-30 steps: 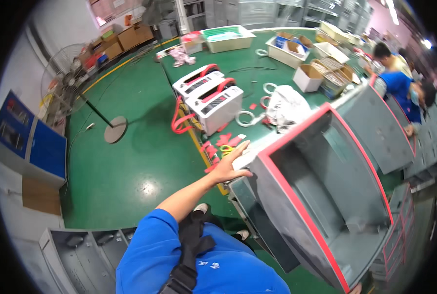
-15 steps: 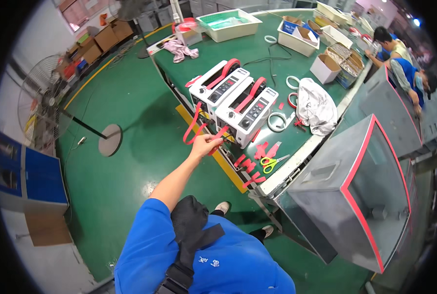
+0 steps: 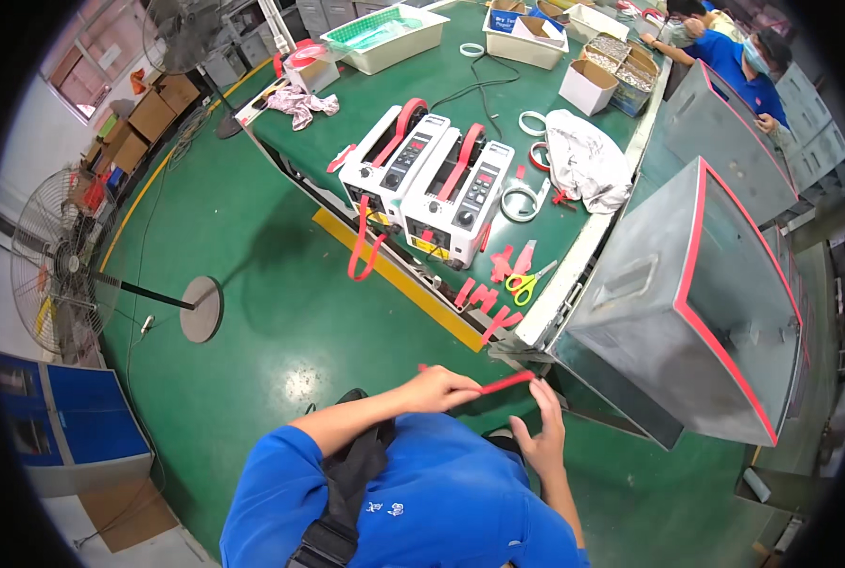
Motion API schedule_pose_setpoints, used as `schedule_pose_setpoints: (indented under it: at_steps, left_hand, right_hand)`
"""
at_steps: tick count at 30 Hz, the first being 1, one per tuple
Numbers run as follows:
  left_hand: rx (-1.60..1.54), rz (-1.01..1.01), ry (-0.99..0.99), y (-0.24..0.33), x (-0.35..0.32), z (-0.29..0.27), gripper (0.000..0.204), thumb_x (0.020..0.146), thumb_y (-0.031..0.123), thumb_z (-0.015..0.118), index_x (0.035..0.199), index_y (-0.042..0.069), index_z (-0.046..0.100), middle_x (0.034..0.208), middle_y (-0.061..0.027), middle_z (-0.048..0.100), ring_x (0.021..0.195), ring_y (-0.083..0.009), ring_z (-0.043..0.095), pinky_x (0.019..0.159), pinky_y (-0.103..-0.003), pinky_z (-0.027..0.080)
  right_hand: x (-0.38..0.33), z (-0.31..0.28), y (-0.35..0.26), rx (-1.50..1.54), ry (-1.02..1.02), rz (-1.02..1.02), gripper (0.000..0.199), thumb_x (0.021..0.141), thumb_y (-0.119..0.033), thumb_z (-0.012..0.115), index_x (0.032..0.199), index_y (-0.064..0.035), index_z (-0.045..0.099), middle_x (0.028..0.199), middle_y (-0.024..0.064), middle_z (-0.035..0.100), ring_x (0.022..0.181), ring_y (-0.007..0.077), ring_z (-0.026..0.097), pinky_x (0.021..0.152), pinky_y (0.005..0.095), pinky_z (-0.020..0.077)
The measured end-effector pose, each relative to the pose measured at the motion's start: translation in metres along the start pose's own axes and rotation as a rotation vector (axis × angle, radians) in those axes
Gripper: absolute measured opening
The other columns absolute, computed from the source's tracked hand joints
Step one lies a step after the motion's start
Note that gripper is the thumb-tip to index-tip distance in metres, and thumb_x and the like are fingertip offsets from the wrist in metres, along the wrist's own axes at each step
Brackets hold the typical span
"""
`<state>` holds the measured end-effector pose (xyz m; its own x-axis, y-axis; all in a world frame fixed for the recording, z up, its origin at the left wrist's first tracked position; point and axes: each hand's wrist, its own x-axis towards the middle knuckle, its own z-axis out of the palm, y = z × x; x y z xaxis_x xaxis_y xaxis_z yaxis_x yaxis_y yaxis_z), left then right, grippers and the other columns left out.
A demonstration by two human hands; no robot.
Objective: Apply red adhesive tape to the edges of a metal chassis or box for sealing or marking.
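A strip of red tape [image 3: 507, 381] stretches between my two hands in front of my body. My left hand [image 3: 439, 389] pinches it, and a short red end sticks out on the far left side of that hand. At the strip's other end are the fingertips of my right hand [image 3: 543, 431], whose thumb stands apart from the fingers. Two white tape dispensers [image 3: 453, 204] with red rolls sit side by side on the green table. From the left dispenser [image 3: 384, 170] a red tape loop [image 3: 360, 256] hangs over the table edge.
Yellow-green scissors [image 3: 526, 284] and red tape pieces [image 3: 484, 298] lie near the table corner. A grey metal housing [image 3: 631, 284] with red-taped edges stands at the right. A white cloth [image 3: 588, 161] lies behind. Co-workers [image 3: 735, 76] are at the far right. A fan [image 3: 67, 260] stands left.
My left hand has drawn back from the right dispenser toward my body with a strip of red tape. My right hand has come into view at the strip's right end.
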<state>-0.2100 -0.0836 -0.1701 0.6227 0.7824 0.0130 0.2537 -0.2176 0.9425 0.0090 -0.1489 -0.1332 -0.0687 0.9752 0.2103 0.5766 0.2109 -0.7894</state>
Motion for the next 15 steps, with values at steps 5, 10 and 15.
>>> schedule_pose_setpoints:
  at_steps: [5, 10, 15]
  left_hand:
    - [0.115, 0.187, -0.197, 0.035, 0.011, 0.043, 0.017, 0.079, 0.016, 0.06, 0.092, 0.006, 0.065, 0.074, -0.0115, 0.063, 0.063, -0.0258, 0.06, 0.057, -0.034, 0.047]
    - [0.154, 0.353, -0.33, 0.058, 0.02, 0.108, 0.014, 0.076, 0.011, 0.063, 0.088, 0.006, 0.065, 0.069, -0.0111, 0.062, 0.058, -0.0257, 0.059, 0.053, -0.035, 0.047]
    - [0.174, 0.472, -0.469, 0.09, 0.031, 0.201, 0.014, 0.075, 0.01, 0.063, 0.087, 0.003, 0.065, 0.065, -0.0111, 0.061, 0.056, -0.0246, 0.058, 0.051, -0.034, 0.046]
  right_hand:
    - [-0.019, -0.043, 0.016, -0.263, -0.251, -0.146, 0.055, 0.065, -0.022, 0.072, 0.114, -0.0087, 0.051, 0.098, 0.0114, 0.052, 0.092, 0.029, 0.05, 0.084, 0.0375, 0.0374]
    - [-0.069, -0.101, 0.02, -0.119, -0.087, 0.05, 0.042, 0.069, -0.023, 0.069, 0.106, -0.0093, 0.056, 0.093, 0.0082, 0.05, 0.084, 0.0239, 0.049, 0.073, 0.0326, 0.0415]
    - [-0.184, -0.173, 0.067, -0.045, -0.113, 0.227, 0.018, 0.073, -0.018, 0.066, 0.089, -0.0086, 0.064, 0.08, 0.0041, 0.052, 0.081, 0.0218, 0.049, 0.071, 0.0305, 0.0416]
